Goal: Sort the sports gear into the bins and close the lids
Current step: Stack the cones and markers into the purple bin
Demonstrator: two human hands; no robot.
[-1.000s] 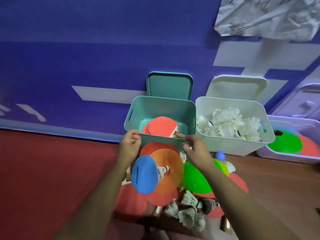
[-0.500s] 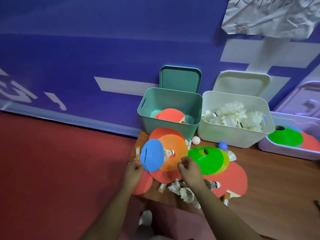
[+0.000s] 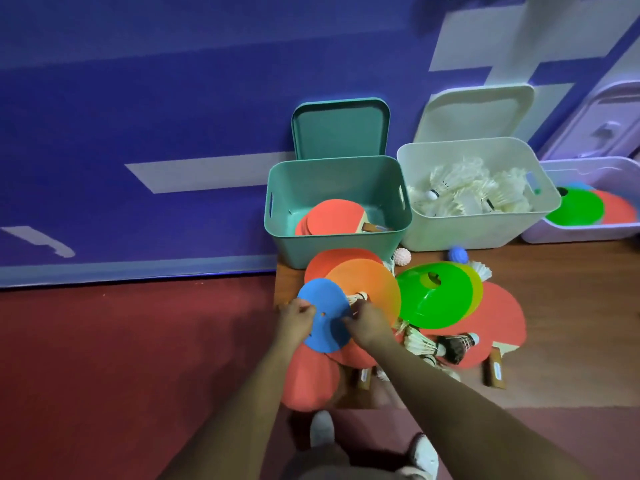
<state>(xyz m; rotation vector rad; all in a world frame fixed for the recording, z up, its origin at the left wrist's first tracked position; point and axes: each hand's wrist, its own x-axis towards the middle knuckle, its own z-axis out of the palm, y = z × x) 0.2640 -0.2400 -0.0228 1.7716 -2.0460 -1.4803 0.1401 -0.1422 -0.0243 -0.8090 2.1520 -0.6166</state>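
A blue paddle [image 3: 325,315] lies on top of a pile of gear on a low wooden table [image 3: 568,327]. My left hand [image 3: 296,318] grips its left edge and my right hand [image 3: 367,322] pinches its right edge. Under it lie an orange disc cone [image 3: 372,285], red paddles [image 3: 308,375], green cones [image 3: 436,299] and several shuttlecocks [image 3: 426,344]. Behind stand an open teal bin [image 3: 332,247] with red paddles [image 3: 332,216] inside, an open white bin [image 3: 478,233] full of shuttlecocks, and a lilac bin [image 3: 585,233] holding cones.
The three lids lean on the blue wall behind their bins: teal lid [image 3: 341,129], white lid [image 3: 478,112], lilac lid [image 3: 602,126]. A pink spiky ball [image 3: 402,256] and a blue ball [image 3: 458,254] lie by the bins. Red floor stretches to the left. My shoes [image 3: 322,427] show below.
Both hands came back from the teal bin's front rim down to the pile and took hold of the blue paddle's edges. The camera tilted downward.
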